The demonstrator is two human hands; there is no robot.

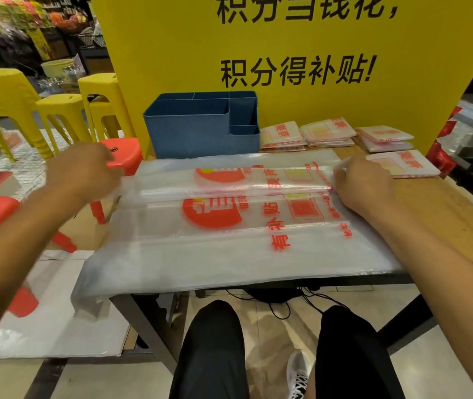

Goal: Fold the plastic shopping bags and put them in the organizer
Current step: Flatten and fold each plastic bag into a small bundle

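One large bag (229, 226) lies flat across the bench (445, 214), clear plastic with red print; its left end hangs over the bench edge. The far long side is folded over toward the person. The left hand (85, 171) grips the bag at the left end of that fold, just past the bench edge. The right hand (364, 182) has its fingers curled onto the right end of the fold and pinches it there.

Behind the bag I count four piles of folded bags (327, 132): three in a row beside the organizer and one nearer, just beside the right hand. One blue organizer (198, 131) stands at the back of the bench, with several compartments; I see no bag in it.

The bench has a wooden top and dark metal legs. A yellow board (301, 44) with black characters stands behind it. To the left are three yellow stools (8, 96) and two red stools (123, 152). More plastic sheets (51, 306) lie on the floor at left. Store shelves show far back, blurred.
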